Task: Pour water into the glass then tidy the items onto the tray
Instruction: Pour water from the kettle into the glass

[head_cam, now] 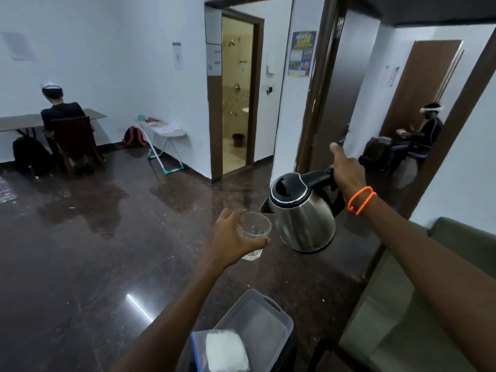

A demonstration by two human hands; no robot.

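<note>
Hands are both up in the air over the floor; my left hand [230, 237] has its fingers [259, 242] wrapped around the glass [253, 229]; my right hand [347, 173] grips the handle of the kettle [302, 216], thumb up; its spout sits right at the glass rim; the tray [268, 326] lies below, near me, with a bag [222, 350] beside it.

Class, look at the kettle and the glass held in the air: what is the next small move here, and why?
Probably tip the kettle a little further with the right hand. Its spout sits right at the rim of the glass held by the left hand, yet the glass looks nearly empty and no stream shows.
</note>
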